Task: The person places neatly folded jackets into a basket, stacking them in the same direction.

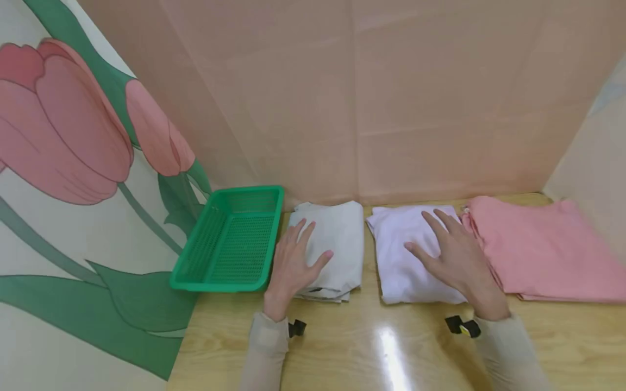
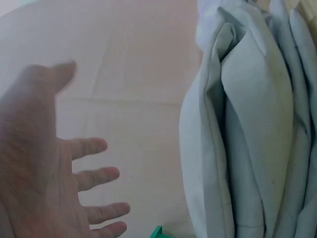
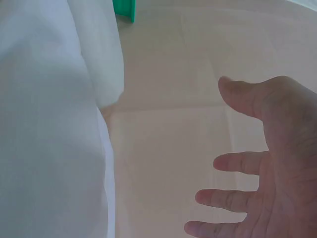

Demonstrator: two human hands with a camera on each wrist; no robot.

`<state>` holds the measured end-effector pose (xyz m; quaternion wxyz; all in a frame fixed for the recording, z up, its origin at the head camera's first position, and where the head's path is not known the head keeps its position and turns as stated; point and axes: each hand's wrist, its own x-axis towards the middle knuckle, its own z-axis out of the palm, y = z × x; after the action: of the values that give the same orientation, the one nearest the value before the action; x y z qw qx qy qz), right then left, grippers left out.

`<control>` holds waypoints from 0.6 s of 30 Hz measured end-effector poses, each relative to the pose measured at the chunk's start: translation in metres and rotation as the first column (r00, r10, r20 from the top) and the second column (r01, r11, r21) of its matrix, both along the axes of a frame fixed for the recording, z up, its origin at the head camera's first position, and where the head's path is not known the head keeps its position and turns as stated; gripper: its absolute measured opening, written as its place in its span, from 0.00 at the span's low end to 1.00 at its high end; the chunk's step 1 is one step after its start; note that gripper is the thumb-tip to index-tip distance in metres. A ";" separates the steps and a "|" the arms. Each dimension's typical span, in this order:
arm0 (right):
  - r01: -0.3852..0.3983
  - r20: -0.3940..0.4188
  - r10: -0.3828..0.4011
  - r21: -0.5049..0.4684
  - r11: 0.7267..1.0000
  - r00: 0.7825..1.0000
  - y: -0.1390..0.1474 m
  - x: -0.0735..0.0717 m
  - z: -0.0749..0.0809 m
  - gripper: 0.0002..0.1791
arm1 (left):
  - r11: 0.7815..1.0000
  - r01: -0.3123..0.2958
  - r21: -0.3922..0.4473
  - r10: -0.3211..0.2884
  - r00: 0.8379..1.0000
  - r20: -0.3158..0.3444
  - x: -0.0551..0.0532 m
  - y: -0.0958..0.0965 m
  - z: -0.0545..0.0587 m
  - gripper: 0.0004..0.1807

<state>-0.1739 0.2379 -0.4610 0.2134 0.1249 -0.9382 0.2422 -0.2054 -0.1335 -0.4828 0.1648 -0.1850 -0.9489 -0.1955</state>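
My left hand (image 1: 293,260) hovers over the left side of a folded pale grey cloth (image 1: 339,244), fingers spread and holding nothing. In the left wrist view the stacked folds of this grey cloth (image 2: 252,124) stand apart from the left hand (image 2: 44,163). Over the right part of a folded pale lilac cloth (image 1: 396,271) is my right hand (image 1: 457,255), its thumb and fingers spread with nothing between them. The right wrist view shows a gap between the right hand (image 3: 277,168) and the lilac cloth (image 3: 49,139).
An open green plastic basket (image 1: 239,244) stands at the left, beside the grey cloth. A folded pink cloth (image 1: 548,250) lies at the right. Everything rests on a wooden table (image 1: 352,347), with a beige backdrop (image 1: 391,98) behind and a tulip-painted wall (image 1: 83,125) at the left.
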 end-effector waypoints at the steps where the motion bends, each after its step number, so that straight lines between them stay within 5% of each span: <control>1: -0.010 -0.004 0.010 -0.014 1.000 1.000 -0.003 -0.002 0.000 0.46 | 1.000 -0.005 0.002 0.005 1.000 0.009 0.000 0.000 0.000 0.46; 9: -0.092 0.110 0.113 -0.182 0.979 0.987 -0.030 -0.014 -0.002 0.42 | 0.998 -0.049 0.044 0.049 0.999 0.008 -0.004 -0.002 -0.005 0.42; 14: -0.169 0.162 0.221 -0.284 0.944 0.962 -0.052 -0.020 -0.006 0.40 | 0.993 -0.084 0.086 0.080 0.996 0.049 -0.008 -0.003 -0.008 0.41; 18: -0.159 0.200 0.248 -0.379 0.912 0.948 -0.067 -0.024 -0.013 0.38 | 0.985 -0.116 0.126 0.107 0.991 0.075 -0.010 -0.003 -0.012 0.39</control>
<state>-0.1977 0.1707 -0.4736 0.0890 0.1510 -0.8790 0.4435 -0.2159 -0.1361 -0.4948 0.1547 -0.1138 -0.9480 -0.2538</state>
